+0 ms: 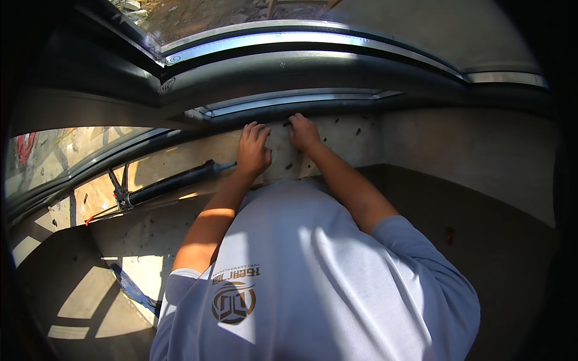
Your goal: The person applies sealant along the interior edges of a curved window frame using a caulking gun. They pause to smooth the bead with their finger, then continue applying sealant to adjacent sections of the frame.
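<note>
1. Right hand (305,132): fingertips and thumb pinched nearly together on a small dark piece (287,123).
2. Dark piece: at right fingertips, left side of that hand, over the sill (340,150), just below the dark window frame (337,107).
3. Left hand (255,150): half open, fingers bent and slightly apart, tips toward the frame. Palm side hidden; cannot tell if it has hold of anything.
4. Hands near each other, not touching; dark piece lies between them, nearer the right.
5. Both forearms reach forward from the grey shirt (325,271); shirt has a brown emblem (233,302). Left forearm partly sunlit.
6. Caulking gun (171,184): black, lying on the sill left of the left hand. Grey-blue nozzle (226,165) points right, tip just beside the left wrist. Handle end at left, red bit (90,221) by it.
7. More dark bits (358,132) scattered on the sill, mostly around and right of the right hand.
8. Lower left: blue item (135,289), kind unclear, partly in sunlight.
9. Right: small red item (450,234) on a brown surface (421,198), too small to identify.
10. Rubble (198,18) outside, beyond the glass.
</note>
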Demonstrator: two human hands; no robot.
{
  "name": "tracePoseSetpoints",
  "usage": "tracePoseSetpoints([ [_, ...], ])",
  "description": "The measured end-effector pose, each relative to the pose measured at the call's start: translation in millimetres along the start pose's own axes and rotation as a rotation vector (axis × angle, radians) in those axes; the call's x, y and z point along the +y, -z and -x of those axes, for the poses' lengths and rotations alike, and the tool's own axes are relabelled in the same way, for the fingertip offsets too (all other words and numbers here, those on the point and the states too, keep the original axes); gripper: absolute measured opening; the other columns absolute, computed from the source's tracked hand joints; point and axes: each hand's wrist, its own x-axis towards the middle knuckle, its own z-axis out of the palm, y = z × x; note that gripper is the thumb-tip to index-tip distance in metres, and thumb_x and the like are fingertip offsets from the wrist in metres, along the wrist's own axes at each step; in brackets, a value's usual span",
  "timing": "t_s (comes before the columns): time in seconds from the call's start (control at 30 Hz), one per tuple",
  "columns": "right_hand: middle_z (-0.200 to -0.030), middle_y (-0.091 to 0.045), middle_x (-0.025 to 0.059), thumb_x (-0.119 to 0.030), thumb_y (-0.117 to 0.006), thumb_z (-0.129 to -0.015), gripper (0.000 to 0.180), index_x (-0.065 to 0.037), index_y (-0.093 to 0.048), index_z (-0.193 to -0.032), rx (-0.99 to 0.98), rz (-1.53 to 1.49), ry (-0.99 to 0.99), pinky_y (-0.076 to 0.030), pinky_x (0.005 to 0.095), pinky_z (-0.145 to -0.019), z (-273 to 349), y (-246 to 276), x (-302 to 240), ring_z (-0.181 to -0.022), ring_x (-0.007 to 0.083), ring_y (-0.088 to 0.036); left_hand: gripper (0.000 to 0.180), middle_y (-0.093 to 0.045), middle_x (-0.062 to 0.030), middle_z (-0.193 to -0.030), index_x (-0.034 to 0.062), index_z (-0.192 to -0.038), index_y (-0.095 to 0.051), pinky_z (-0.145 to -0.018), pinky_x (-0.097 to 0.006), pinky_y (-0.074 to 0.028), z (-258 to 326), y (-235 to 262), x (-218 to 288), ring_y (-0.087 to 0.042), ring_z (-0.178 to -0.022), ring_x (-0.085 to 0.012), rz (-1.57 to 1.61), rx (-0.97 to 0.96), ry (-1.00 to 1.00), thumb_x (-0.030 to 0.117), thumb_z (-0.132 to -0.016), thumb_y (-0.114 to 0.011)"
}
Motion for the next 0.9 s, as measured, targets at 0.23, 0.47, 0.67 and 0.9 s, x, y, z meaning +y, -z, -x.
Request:
tracePoseSetpoints([
  [0.23, -0.102, -0.061, 0.0124, -0.008, -0.075, -0.076, 0.024, -0.006, -0.067, -0.099, 0.06, 0.023, 0.081, -0.055, 0.047, -0.081, 5, -3, 10, -0.098, 0.0353, -0.064, 0.051, -0.06, -0.0177, -0.127, 0.0037, -0.117, -0.066, -0.111, -0.053, -0.042, 6, -10, 4, -0.051, -0.129, -0.041, 0.027, 0.003, -0.056, -0.003, -0.067, -0.061],
  [0.47, -0.097, -0.064, 0.0123, -0.004, -0.077, -0.077, 0.023, -0.004, -0.071, -0.099, 0.094, -0.351, 0.039, -0.057, 0.0393, -0.075, 16, 19, -7, -0.086, 0.0308, -0.068, 0.036, -0.067, -0.0145, -0.117, 0.0018, -0.118, -0.068, -0.102, -0.041, -0.049, 1, -37, 14, -0.062, -0.117, -0.0302, 0.373, -0.091, 0.393, 0.012, -0.084, -0.069],
  [0.67, -0.097, -0.066, 0.0111, -0.002, -0.075, -0.082, 0.019, -0.003, -0.072, -0.101, 0.219, -0.575, 0.026, -0.057, 0.0337, -0.074, 26, 46, -30, -0.085, 0.0257, -0.069, 0.036, -0.073, -0.0084, -0.106, 0.0027, -0.12, -0.069, -0.084, -0.032, -0.054, -22, -56, 21, -0.069, -0.097, -0.017, 1.135, -0.149, 0.917, 0.032, -0.098, -0.07],
  [0.9, -0.096, -0.066, 0.0105, -0.001, -0.076, -0.083, 0.016, 0.0, -0.073, -0.098, 0.213, -0.588, 0.03, -0.056, 0.0314, -0.073, 32, 64, -23, -0.083, 0.0224, -0.068, 0.03, -0.072, -0.0064, -0.098, 0.0033, -0.108, -0.07, -0.082, -0.03, -0.054, -30, -58, 27, -0.068, -0.09, -0.0156, 1.412, -0.178, 1.003, 0.032, -0.101, -0.067],
])
